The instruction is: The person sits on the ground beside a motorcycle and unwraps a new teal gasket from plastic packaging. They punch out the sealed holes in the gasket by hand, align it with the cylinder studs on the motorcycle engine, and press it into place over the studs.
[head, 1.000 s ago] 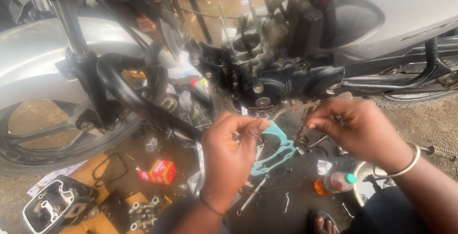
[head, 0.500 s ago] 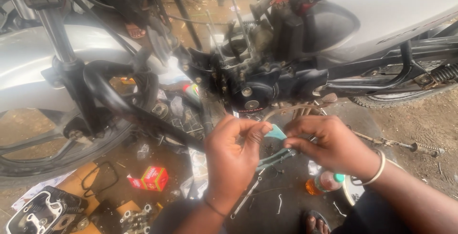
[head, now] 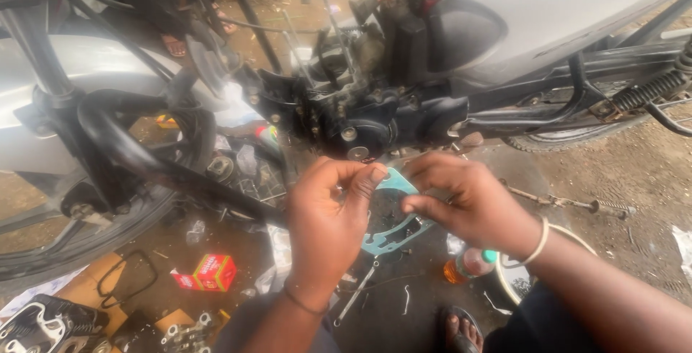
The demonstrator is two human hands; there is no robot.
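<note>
Presently, both hands hold a thin teal gasket [head: 393, 212] at centre frame, just below the stripped motorcycle engine [head: 360, 119]. The left hand [head: 328, 227] is closed, thumb and forefinger pinching the gasket's upper edge; the right hand [head: 468, 205] is also closed on it, fingers curled over the upper right part of the sheet.

Handling assessment: the gasket appears to be flat sheet material, very light, flexible and easily creased or torn (particularly across the narrow webs between its cut-outs). Its surface looks dry rather than slippery. The soundest places to take hold would be the wider solid margins near the upper edge, where both hands already sit, and not the slender bridges around the openings.

Orientation: the long axis runs diagonally, from upper right near the fingertips down to lower left. The face is turned largely toward the camera, and the lower end hangs free, unsupported. Part of the outline is hidden behind the fingers, so the full shape cannot be confirmed.

Surroundings: a small red box [head: 209, 272] lies on the ground at lower left, an orange bottle with a green cap [head: 470, 263] lies just below the right wrist, and a sandalled foot [head: 458, 328] shows at bottom centre.
</note>
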